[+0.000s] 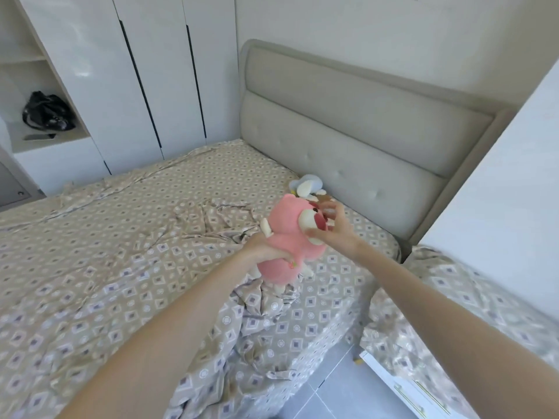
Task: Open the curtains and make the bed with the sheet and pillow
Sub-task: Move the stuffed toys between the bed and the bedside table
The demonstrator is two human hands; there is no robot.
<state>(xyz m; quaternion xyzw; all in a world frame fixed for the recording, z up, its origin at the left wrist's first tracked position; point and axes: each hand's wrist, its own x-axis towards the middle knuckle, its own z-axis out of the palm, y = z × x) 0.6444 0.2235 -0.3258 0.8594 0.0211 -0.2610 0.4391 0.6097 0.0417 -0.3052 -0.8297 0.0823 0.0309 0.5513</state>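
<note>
Sheet (127, 246), beige with a diamond-and-circle print, lies spread across the bed up to the grey padded headboard (348, 125). It is flat along the far edge, creased at mid-bed, rucked into folds at the near right edge, and hangs over that edge toward the tiled floor (329, 385).

Pink plush toy (287, 225) is held up over the right half of the bed, short of the headboard. Left hand (263, 249) grips its lower body, fingers dug into the plush. Right hand (335, 231) is on the toy's face, thumb against the cream muzzle and fingers curled over the far side of the head. It is motion-blurred but reads as a grasp.

Second plush (305, 186), pale blue and cream, lies on the sheet touching the foot of the headboard, just beyond the pink one.

Patterned bundle (453, 303) in the same print sits off the right edge of the bed, across a narrow gap; cannot tell whether it is the pillow. White drawer unit (402, 388) shows below it.

White wardrobe (99, 71) stands along the far edge of the bed. Black bag (47, 111) sits in an open shelf niche at its left.
</note>
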